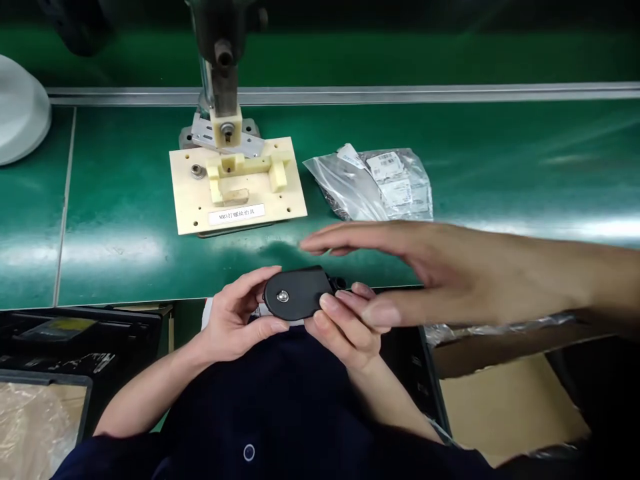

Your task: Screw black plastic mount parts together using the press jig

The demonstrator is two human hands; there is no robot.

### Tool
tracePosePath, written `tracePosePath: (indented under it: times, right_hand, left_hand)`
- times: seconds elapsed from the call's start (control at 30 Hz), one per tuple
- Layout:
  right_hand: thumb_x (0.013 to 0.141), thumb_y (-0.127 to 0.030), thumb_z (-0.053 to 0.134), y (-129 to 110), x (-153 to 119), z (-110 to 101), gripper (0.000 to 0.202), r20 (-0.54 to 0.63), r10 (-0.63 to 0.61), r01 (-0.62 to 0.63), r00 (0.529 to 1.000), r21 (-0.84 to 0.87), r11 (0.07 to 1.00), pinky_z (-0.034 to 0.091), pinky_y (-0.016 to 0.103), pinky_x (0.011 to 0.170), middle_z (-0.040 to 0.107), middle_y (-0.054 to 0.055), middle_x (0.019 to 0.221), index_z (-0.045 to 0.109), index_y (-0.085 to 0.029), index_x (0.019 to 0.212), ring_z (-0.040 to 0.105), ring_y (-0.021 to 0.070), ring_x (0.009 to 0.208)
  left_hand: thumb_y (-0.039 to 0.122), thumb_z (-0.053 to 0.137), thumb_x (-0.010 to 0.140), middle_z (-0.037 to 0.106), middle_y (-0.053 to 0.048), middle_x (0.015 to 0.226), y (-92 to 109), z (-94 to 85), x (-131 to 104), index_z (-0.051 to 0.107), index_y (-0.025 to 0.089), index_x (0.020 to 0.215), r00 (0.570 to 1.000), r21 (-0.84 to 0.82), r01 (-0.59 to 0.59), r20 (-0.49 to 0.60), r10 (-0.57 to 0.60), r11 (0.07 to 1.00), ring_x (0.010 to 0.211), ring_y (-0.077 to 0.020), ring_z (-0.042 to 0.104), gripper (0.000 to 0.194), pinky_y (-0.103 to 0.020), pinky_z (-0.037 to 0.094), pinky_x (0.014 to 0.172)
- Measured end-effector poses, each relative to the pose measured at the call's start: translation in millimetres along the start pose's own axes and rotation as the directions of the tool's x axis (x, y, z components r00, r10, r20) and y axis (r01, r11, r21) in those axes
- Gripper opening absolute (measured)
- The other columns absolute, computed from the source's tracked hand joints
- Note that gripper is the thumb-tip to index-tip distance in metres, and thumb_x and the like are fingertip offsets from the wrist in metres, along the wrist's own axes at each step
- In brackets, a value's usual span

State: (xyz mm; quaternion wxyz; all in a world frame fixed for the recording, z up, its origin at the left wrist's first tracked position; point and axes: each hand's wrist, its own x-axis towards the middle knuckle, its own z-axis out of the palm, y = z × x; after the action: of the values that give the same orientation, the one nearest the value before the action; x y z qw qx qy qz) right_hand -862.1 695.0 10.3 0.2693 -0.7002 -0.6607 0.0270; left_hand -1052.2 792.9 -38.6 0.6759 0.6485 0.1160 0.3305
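Note:
Both my hands hold a small black plastic case (300,300) just in front of the table edge. One of its ends is rounded, and a shiny metal screw or knob shows on its upper face. My left hand (235,313) grips the rounded end between thumb and fingers. The fingers of my right hand (353,330) are closed on the opposite end, where a small dark part sticks out. Another person's hand (445,273) reaches in from the right, fingers spread above and beside my right hand. It partly covers my right fingertips, and whether it touches them I cannot tell.
On the green table (125,220) stands a cream fixture (237,190) with a label, under a press head (225,87). A clear bag (380,183) with labels lies right of it. Below the table are a cardboard box (505,400) and a black crate (45,380).

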Motion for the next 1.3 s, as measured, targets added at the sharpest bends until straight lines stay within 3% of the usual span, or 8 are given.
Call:
tracePosePath:
  times: [0.1,0.2,0.57,0.7,0.83,0.97,1.13,1.3]
  right_hand:
    - [0.081,-0.053,0.060,-4,39,-49,0.058,0.600,-0.007,-0.115,0.800,0.165,0.980,0.051,0.020,0.066,0.067,-0.003,0.111,0.053,-0.031,0.134,0.065,0.0097,0.085]
    - [0.069,-0.045,0.073,-19,63,-79,0.066,0.778,0.092,-0.287,0.622,0.116,0.951,0.051,0.024,0.065,0.068,0.001,0.102,0.055,-0.025,0.129,0.065,0.0152,0.081]
    - [0.058,-0.024,0.079,-51,41,-102,0.045,0.597,0.285,-0.394,0.749,0.056,0.918,0.040,0.019,0.051,0.059,-0.009,0.068,0.053,-0.023,0.095,0.055,0.0066,0.057]
    - [0.060,-0.052,0.080,-24,3,-133,0.051,0.599,0.314,-0.491,0.736,0.153,0.857,0.036,0.015,0.052,0.064,-0.009,0.074,0.056,-0.019,0.092,0.054,0.0011,0.056]
    - [0.075,-0.078,0.041,-12,-60,-103,0.072,0.008,0.527,-0.523,0.850,-0.105,0.846,0.035,0.019,0.055,0.067,0.000,0.090,0.054,-0.007,0.069,0.055,-0.0016,0.062]
    - [0.092,-0.063,0.035,-12,-88,-20,0.071,-0.818,0.148,-0.695,0.557,-0.361,0.621,0.044,0.036,0.060,0.071,0.010,0.087,0.053,-0.012,0.046,0.067,0.0157,0.080]
    - [0.094,-0.030,0.046,-2,-72,32,0.041,-0.767,-0.177,-0.474,0.616,-0.541,0.695,0.058,0.034,0.072,0.068,0.010,0.069,0.069,-0.026,0.061,0.068,0.0175,0.078]
    - [0.093,-0.023,0.039,5,-46,59,0.041,-0.685,-0.159,-0.328,0.711,-0.523,0.787,0.056,0.019,0.064,0.066,0.002,0.064,0.063,-0.026,0.061,0.062,0.0055,0.059]
  left_hand:
    - [0.031,0.071,0.084,0.068,-0.006,0.108,3,1.9,4,0.053,0.028,0.135,1.000,-0.130,-0.018,-0.006,0.018,0.991,0.094,-0.0143,0.068,0.055,-0.020,0.058,0.079]
    - [0.027,0.077,0.078,0.068,-0.003,0.105,5,3.2,8,0.058,0.030,0.132,1.000,-0.248,-0.017,-0.003,0.017,0.969,0.093,-0.0116,0.066,0.057,-0.017,0.055,0.082]
    - [0.030,0.072,0.082,0.055,-0.011,0.129,35,26.7,22,0.058,0.025,0.130,0.993,-0.387,0.047,0.122,0.001,0.921,0.107,-0.0196,0.062,0.050,-0.027,0.056,0.086]
    - [0.023,0.065,0.087,0.055,-0.013,0.128,54,47.9,29,0.057,0.023,0.127,0.990,-0.415,0.125,0.105,-0.088,0.901,0.102,-0.0197,0.067,0.041,-0.031,0.059,0.086]
    - [0.022,0.062,0.088,0.063,-0.010,0.118,54,44.5,29,0.062,0.018,0.117,0.992,-0.190,0.119,-0.020,-0.125,0.975,0.098,-0.0188,0.070,0.029,-0.028,0.060,0.087]
    - [0.030,0.064,0.087,0.072,-0.007,0.105,15,12.0,27,0.063,0.017,0.111,0.998,0.121,0.058,-0.045,-0.052,0.991,0.087,-0.0167,0.073,0.028,-0.019,0.061,0.075]
    - [0.035,0.061,0.087,0.074,-0.002,0.095,-55,-17.8,41,0.066,0.020,0.103,0.978,0.449,-0.207,0.115,0.174,0.869,0.075,-0.0134,0.073,0.022,-0.013,0.058,0.063]
    - [0.021,0.058,0.087,0.073,-0.002,0.083,-89,-14.3,62,0.065,0.017,0.098,0.741,0.377,-0.672,0.343,0.577,0.638,0.071,-0.0112,0.070,0.013,-0.014,0.055,0.078]
